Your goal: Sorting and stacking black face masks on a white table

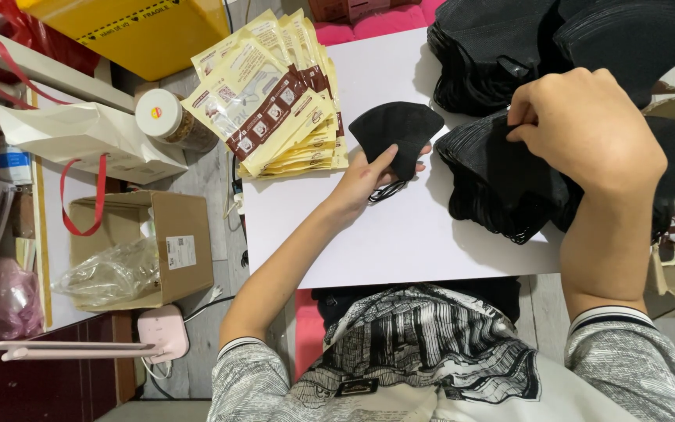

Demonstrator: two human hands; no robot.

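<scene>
One black mask [397,133] sits pinched in your left hand [365,181], thumb on top, its straight edge pointing toward you and its curved side away, over the white board [400,234]. Your right hand [587,129] is nearer the pile of black masks [501,184], just right of the held one, fingers closed on the top piece.
</scene>
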